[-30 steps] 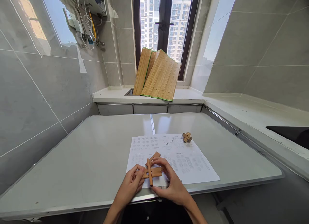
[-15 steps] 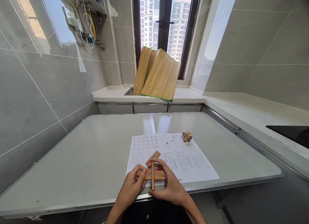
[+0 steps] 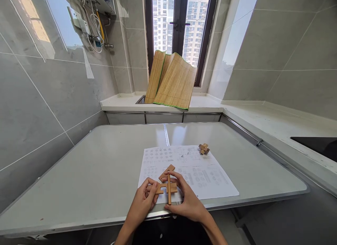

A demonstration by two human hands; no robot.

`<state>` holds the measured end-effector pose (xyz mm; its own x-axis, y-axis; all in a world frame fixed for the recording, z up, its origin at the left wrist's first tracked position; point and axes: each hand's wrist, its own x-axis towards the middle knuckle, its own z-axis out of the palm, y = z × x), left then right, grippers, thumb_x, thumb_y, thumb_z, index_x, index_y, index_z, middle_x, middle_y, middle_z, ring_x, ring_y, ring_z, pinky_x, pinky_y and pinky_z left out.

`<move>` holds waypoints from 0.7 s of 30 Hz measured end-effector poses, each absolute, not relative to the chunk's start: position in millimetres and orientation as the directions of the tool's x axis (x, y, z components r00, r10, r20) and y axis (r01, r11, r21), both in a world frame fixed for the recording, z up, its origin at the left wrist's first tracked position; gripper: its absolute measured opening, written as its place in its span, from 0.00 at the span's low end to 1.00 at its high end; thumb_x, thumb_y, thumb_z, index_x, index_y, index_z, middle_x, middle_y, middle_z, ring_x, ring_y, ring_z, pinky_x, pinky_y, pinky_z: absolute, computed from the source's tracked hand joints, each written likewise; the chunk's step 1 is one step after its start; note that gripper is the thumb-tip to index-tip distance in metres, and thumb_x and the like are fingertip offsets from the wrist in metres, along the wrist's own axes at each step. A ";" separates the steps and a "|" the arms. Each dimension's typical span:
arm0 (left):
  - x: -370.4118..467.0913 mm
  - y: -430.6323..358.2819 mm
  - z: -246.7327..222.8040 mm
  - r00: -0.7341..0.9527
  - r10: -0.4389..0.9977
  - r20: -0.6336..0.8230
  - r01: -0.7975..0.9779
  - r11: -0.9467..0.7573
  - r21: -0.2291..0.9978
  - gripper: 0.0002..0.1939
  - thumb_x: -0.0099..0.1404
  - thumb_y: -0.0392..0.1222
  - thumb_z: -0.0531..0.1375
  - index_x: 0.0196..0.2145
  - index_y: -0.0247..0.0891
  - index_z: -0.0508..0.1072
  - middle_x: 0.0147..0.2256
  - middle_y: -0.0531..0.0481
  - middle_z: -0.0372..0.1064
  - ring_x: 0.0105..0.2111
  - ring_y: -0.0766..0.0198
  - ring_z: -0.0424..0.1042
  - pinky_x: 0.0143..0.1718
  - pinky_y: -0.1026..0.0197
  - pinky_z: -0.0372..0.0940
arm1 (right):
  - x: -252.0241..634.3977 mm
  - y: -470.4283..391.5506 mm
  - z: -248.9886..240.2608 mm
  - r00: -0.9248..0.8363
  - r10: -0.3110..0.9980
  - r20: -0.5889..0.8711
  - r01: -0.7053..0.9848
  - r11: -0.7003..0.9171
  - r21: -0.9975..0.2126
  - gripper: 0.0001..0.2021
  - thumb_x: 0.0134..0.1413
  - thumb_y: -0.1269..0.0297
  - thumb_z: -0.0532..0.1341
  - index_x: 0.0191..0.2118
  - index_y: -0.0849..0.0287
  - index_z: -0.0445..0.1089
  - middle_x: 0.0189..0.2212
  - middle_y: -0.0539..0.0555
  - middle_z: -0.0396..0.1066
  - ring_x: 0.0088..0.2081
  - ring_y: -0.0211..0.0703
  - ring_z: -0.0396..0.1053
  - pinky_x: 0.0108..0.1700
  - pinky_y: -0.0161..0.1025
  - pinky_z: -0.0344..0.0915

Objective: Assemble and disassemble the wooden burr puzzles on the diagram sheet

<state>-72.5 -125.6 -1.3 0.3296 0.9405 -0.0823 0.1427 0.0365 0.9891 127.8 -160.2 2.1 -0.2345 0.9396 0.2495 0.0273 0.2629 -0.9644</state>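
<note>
My left hand (image 3: 142, 198) is closed on the left end of a flat wooden puzzle piece (image 3: 160, 189) that has a notch cut in it. Between the thumb and fingers of my right hand (image 3: 187, 199) is a second wooden puzzle piece (image 3: 169, 189), standing on edge across the first one. The two pieces cross, and I cannot tell how deeply they interlock. Just beyond my fingers, a third flat wooden piece (image 3: 170, 168) lies slanted on the printed sheet (image 3: 216, 181), partly hidden by my right hand.
An assembled wooden burr puzzle (image 3: 204, 149) sits at the sheet's far right corner. The sheet lies on a white folding table (image 3: 86, 174) with a centre seam. Behind it, a bamboo mat (image 3: 176, 81) leans by the window. A white counter (image 3: 276, 122) runs along the right.
The upright piece has shifted slightly right along the flat piece. More of the flat piece's notch shows, now open at its near edge. The third piece stays put.
</note>
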 end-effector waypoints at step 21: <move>-70.1 -126.9 2.6 0.335 0.939 -0.085 0.098 0.055 0.994 0.24 0.66 0.66 0.58 0.34 0.40 0.64 0.21 0.62 0.51 0.20 0.72 0.45 0.22 0.68 0.44 | 127.8 -156.1 -4.3 -0.264 0.938 0.224 0.024 0.238 -0.971 0.43 0.44 0.71 0.75 0.65 0.44 0.59 0.62 0.53 0.65 0.63 0.53 0.64 0.67 0.51 0.56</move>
